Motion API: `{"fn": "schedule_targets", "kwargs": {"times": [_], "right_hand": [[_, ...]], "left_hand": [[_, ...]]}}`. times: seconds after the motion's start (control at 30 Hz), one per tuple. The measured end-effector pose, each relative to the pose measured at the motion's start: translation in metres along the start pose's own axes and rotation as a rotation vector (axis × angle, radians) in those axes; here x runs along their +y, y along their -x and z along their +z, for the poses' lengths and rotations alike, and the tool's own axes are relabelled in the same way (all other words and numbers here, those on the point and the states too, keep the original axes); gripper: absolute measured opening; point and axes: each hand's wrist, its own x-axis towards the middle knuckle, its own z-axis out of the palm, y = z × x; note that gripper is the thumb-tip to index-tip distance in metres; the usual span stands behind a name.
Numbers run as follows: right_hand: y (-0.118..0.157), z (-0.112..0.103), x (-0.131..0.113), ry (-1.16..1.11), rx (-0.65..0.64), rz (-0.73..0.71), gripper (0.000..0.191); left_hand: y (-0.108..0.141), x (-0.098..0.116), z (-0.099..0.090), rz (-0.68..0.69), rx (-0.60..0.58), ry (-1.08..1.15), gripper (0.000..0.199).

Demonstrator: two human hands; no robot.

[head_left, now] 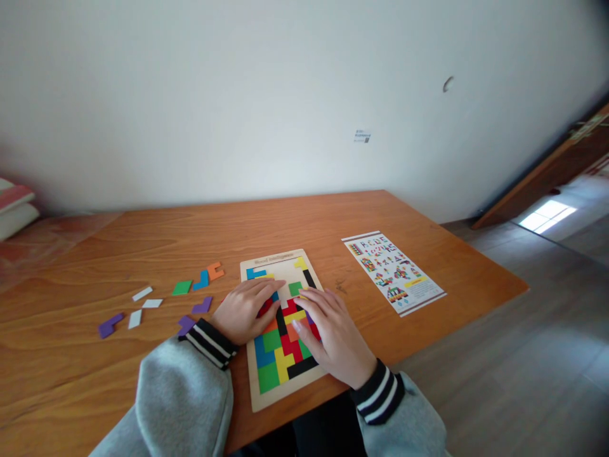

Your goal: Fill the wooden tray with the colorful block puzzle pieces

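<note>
"What's under the board, from where you're steering?"

"The wooden counter. The puzzle board lies flat on it near my edge, mostly filled with coloured pieces, though pale wood shows between some towards its far end. Right of the board is a printed sheet, also flat."

"And your hands?"

"Both are over the board. The left hand reaches in from its left side, the right hand from its right. On each, thumb and fingers are moderately parted, with coloured pieces showing in the gap. I see nothing pinched; whether a fingertip presses a piece, I can't tell."

"So which step is this?"

"My judgement: close fingertip work on the laid pieces. The next move calls for a light touch, so neighbours aren't nudged."

"Any smaller things?"

"All left of the board: three purple pieces, one close to my left wrist; then a green piece, a blue piece and an orange piece. Smallest, the white diamonds, three of them, lie farther out."
</note>
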Motion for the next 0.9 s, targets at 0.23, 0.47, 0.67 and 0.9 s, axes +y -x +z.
{"fn": "schedule_targets", "kwargs": {"times": [0.23, 0.47, 0.67, 0.9], "right_hand": [[-0.01, 0.011, -0.004, 0.056, -0.06, -0.02, 0.046], [-0.005, 0.016, -0.002, 0.035, -0.001, 0.002, 0.04], [-0.003, 0.016, -0.001, 0.004, 0.045, 0.008, 0.038], [-0.003, 0.012, -0.002, -0.017, 0.139, -0.059, 0.031]], "left_hand": [[-0.001, 0.001, -0.001, -0.004, 0.008, 0.01, 0.034], [-0.001, 0.001, 0.001, -0.007, 0.022, -0.02, 0.032], [0.0, 0.002, 0.001, -0.013, 0.033, -0.02, 0.031], [0.0, 0.002, -0.001, -0.024, 0.048, -0.017, 0.03]]}}
